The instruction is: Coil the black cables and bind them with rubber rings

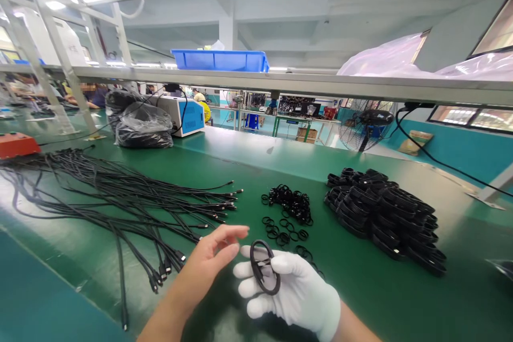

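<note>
In my right hand (290, 288), which wears a white glove, lies a coiled black cable (256, 278), pinched under the thumb against the fingers. My left hand (218, 251) is bare, just left of the coil and apart from it, thumb and fingers parted with nothing between them. Beyond both hands is a heap of small black rings (290, 203), with several loose rings (282, 239) nearer to me. Many loose black cables (132, 197) spread over the left side, their metal plugs pointing right. Coiled black cables (380, 208) are piled on the right.
The green table (248, 165) carries everything. Behind the loose cables stand a clear plastic bag of black items (144, 125) and a blue-and-white machine (190, 116). A red box (18, 145) sits far left. Overhead, a shelf (304, 81) holds a blue tray (220, 61).
</note>
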`<state>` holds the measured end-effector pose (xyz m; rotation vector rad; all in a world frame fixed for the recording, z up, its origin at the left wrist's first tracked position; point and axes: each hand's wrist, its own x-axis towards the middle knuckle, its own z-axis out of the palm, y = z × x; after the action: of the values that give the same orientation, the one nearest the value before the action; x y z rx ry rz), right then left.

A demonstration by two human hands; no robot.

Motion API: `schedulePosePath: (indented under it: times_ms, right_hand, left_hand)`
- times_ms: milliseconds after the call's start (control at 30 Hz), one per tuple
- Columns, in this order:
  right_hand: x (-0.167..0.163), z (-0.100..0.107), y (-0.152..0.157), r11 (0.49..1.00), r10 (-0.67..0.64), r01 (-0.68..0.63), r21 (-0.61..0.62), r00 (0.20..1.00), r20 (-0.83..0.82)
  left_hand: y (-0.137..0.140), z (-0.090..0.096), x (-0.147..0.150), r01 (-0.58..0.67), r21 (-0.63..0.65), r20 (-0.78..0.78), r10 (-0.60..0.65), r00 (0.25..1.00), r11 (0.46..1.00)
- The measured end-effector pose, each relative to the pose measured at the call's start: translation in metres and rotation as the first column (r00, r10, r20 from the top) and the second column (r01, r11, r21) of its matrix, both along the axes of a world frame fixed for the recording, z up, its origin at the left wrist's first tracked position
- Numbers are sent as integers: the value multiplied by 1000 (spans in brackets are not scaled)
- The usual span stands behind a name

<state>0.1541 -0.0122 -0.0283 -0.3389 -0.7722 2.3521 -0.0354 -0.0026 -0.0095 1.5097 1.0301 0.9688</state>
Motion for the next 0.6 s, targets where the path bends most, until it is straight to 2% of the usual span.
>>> schedulePosePath:
  times_ms: [100,167,333,467,533,600]
  right_hand:
    - [-3,-1,-2,989,128,-131,-69,991,-49]
    - [-6,-6,-2,990,128,-129,-64,991,-23]
    - [-10,-27,-1,996,-73,71,46,996,52]
    - [-13,-25,-1,992,-92,82,98,991,102]
    - [-15,-16,-1,980,-163,129,148,954,250]
    - [-17,-7,-2,957,-269,181,228,847,458]
  left_hand:
    - [7,-7,0,221,-79,177,-205,963,972]
    - [10,-11,2,289,-89,262,-258,930,953]
    - [12,-16,1,191,-76,216,-171,961,979]
    - [12,-18,0,168,-58,215,-152,965,984]
    - [12,-19,1,120,-46,184,-110,977,992]
    - [12,-19,2,76,-41,154,-69,986,996]
